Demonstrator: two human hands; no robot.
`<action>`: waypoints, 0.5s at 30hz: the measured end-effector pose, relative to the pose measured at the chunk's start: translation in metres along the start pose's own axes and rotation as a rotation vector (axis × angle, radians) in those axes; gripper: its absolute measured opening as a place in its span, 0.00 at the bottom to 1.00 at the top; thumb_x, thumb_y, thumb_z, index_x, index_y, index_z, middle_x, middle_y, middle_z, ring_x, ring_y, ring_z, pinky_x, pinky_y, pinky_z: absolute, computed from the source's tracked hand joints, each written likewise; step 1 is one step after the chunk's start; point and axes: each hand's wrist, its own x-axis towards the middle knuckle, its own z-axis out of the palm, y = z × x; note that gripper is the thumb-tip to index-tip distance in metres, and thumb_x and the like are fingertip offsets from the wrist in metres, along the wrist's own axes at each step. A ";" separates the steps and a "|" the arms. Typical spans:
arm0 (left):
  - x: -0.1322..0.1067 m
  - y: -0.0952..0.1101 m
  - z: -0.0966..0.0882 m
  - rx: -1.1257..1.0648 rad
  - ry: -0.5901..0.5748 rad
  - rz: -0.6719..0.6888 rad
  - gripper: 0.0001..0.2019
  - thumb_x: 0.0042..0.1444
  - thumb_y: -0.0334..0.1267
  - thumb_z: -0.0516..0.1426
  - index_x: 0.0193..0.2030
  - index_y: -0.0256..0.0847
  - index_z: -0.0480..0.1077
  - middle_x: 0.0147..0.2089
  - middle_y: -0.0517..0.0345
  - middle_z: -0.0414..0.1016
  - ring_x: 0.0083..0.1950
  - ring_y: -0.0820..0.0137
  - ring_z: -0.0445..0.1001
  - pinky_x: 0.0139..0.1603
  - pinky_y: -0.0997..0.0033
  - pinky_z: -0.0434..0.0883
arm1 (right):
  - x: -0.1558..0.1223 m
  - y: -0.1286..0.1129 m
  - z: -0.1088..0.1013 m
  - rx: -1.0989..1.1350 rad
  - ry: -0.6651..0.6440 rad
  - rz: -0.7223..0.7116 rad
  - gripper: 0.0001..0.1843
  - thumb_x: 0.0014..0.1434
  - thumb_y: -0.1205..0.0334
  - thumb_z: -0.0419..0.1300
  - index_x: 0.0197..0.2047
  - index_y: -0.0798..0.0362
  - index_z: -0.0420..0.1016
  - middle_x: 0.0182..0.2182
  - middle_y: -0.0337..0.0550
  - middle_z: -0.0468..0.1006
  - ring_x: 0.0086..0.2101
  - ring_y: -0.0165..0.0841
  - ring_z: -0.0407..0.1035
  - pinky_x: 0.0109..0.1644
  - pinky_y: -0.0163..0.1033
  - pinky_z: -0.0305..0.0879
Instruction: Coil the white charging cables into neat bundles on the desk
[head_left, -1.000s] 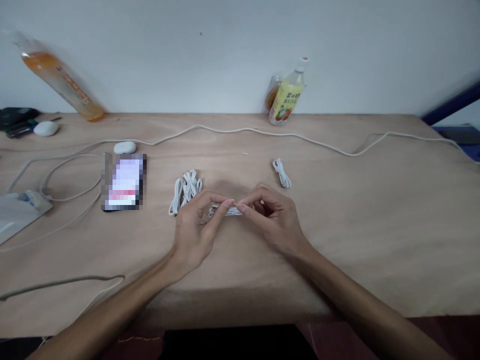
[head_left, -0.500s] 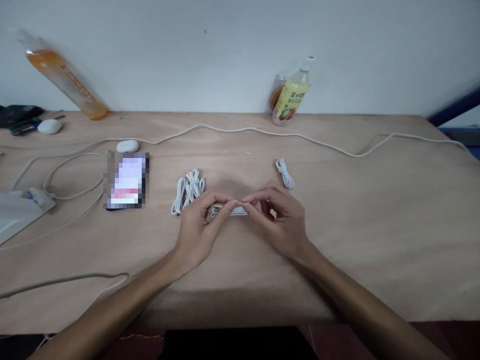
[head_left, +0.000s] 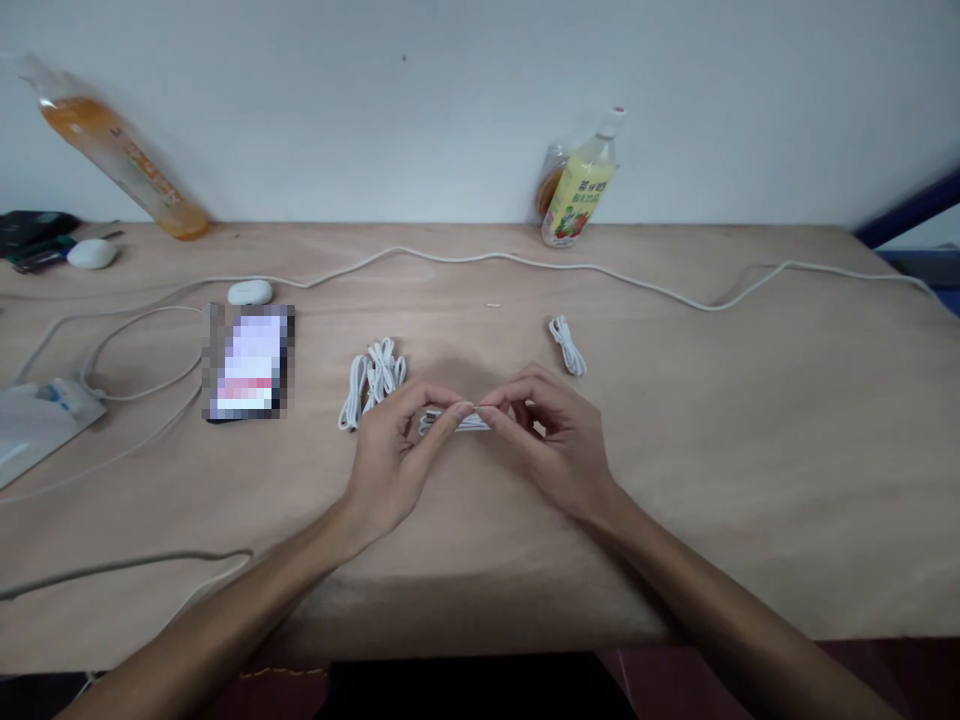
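My left hand [head_left: 397,450] and my right hand [head_left: 555,435] meet over the middle of the table, each closed in a pinch of thumb and forefinger. Between the fingertips a tiny thin piece [head_left: 475,406] spans the small gap, too small to name. Just behind and below the fingers lies a folded white cable [head_left: 472,423], partly covered by both hands. Several bundled white cables [head_left: 382,370] rest beyond my left hand. Another bundled white cable [head_left: 567,346] is on the table beyond my right hand.
A phone [head_left: 251,360] and a white earbud case [head_left: 250,292] lie left. A long white cord [head_left: 450,261] crosses the back. An orange drink bottle [head_left: 127,170] and a yellow drink bottle [head_left: 581,190] stand by the wall. A small white strip [head_left: 493,305] lies mid-table.
The whole view has shifted slightly, so things sit a little further left. Both hands keep their pinch, their fingertips almost unmoved.
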 end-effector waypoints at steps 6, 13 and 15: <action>0.000 0.001 0.001 0.020 -0.002 -0.023 0.06 0.69 0.39 0.65 0.40 0.46 0.83 0.35 0.62 0.83 0.33 0.69 0.72 0.34 0.65 0.64 | 0.002 -0.001 -0.003 0.019 -0.049 0.048 0.06 0.68 0.66 0.69 0.37 0.47 0.85 0.29 0.34 0.72 0.28 0.29 0.63 0.31 0.37 0.59; 0.000 0.001 0.000 0.024 0.001 -0.010 0.07 0.70 0.40 0.65 0.39 0.45 0.82 0.36 0.61 0.83 0.35 0.69 0.74 0.37 0.66 0.66 | 0.002 -0.001 -0.004 -0.016 -0.033 0.019 0.07 0.68 0.67 0.69 0.37 0.47 0.85 0.29 0.34 0.72 0.27 0.27 0.62 0.29 0.37 0.58; 0.000 0.001 0.000 0.029 -0.002 0.014 0.06 0.70 0.39 0.65 0.39 0.45 0.82 0.37 0.61 0.84 0.36 0.68 0.76 0.39 0.66 0.68 | 0.002 -0.001 -0.003 -0.014 -0.030 0.022 0.07 0.67 0.67 0.69 0.37 0.47 0.85 0.29 0.33 0.73 0.26 0.27 0.61 0.29 0.36 0.57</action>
